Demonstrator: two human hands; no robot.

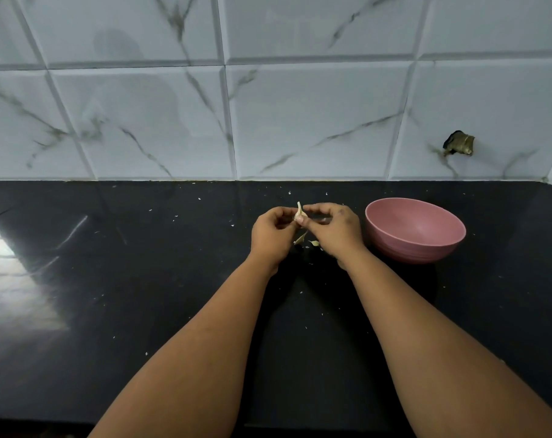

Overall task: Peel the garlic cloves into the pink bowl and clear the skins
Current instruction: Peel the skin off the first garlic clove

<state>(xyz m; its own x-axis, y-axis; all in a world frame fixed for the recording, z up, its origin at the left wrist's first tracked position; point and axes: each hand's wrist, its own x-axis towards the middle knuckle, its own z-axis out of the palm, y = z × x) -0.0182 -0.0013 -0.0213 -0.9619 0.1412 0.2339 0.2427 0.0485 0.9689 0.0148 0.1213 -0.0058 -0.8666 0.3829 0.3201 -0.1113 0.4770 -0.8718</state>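
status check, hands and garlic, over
Left hand and right hand both pinch one garlic clove above the counter. Pink bowl to the right looks empty. Skins below; nothing blocking.

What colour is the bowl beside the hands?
Pink, a plain dusty shade inside and out; the bowl shows clearly in the head view.

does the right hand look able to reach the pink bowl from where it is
Probably yes: the right hand is just beside the pink bowl, nothing between them, though it is pinching the garlic clove with the left hand.
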